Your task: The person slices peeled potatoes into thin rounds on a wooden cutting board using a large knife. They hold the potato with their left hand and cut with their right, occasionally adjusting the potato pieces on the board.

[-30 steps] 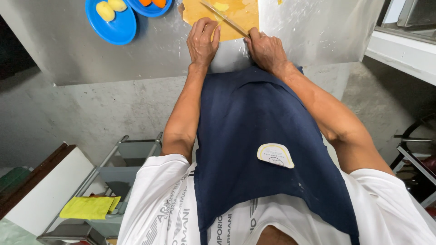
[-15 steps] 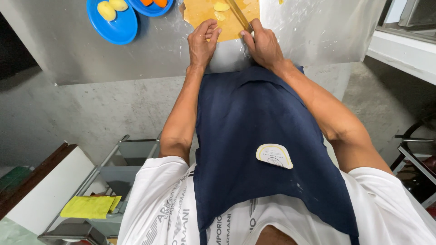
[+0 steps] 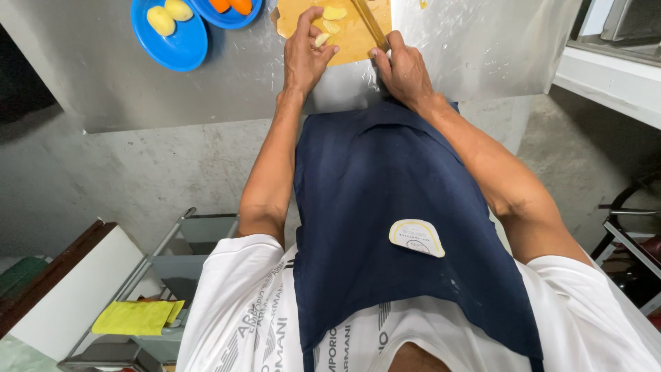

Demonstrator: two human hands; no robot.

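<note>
At the top of the head view lies a yellow cutting board (image 3: 351, 45) on a steel counter (image 3: 241, 76). My left hand (image 3: 306, 55) rests on the board, its fingertips touching pale potato pieces (image 3: 330, 24). My right hand (image 3: 403, 69) is closed around the handle of a knife (image 3: 368, 21), whose blade runs up over the board beside the pieces. A dark blue apron (image 3: 385, 207) covers my front below the hands.
A blue plate (image 3: 172, 45) with two peeled potatoes (image 3: 169, 15) sits at the counter's upper left, beside a second blue plate (image 3: 227, 15) holding orange pieces. A metal rack with a yellow cloth (image 3: 134, 317) stands at lower left. A white shelf (image 3: 609, 76) is at right.
My left hand has slid farther onto the board, over the potato pieces. The knife has swung from a slant across the board to nearly straight up it.
</note>
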